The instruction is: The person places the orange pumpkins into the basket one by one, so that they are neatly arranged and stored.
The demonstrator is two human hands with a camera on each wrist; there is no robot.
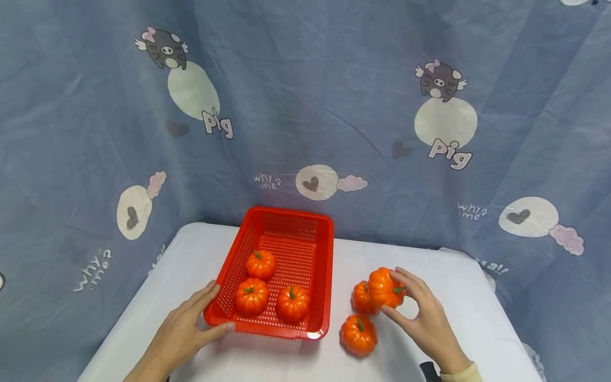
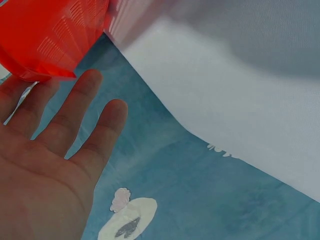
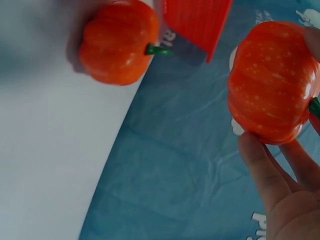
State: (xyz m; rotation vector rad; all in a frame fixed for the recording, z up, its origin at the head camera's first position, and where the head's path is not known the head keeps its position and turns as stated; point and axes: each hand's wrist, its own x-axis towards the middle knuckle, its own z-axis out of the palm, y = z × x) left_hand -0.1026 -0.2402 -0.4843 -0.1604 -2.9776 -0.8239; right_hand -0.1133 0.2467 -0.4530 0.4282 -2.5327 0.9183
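Note:
My right hand [image 1: 425,313] holds a small orange pumpkin [image 1: 383,286] with a green stem, thumb on one side and fingers on the other. In the right wrist view that pumpkin [image 3: 272,82] appears raised off the table. In the head view it partly covers a second pumpkin [image 1: 361,300], and a third pumpkin [image 1: 359,335] sits nearer. At the near left corner of a red plastic basket [image 1: 330,276], my left hand [image 1: 183,326] touches the rim with fairly straight, spread fingers. Three pumpkins lie in the basket: one at mid-left [image 1: 261,265], one near-left [image 1: 251,296], one near-right [image 1: 293,304].
A white table [image 1: 296,366] carries the basket and loose pumpkins. Blue cloth [image 1: 334,106] printed with pigs hangs behind and on both sides, close to the table's edges. A small black object [image 1: 429,371] shows beside the right wrist.

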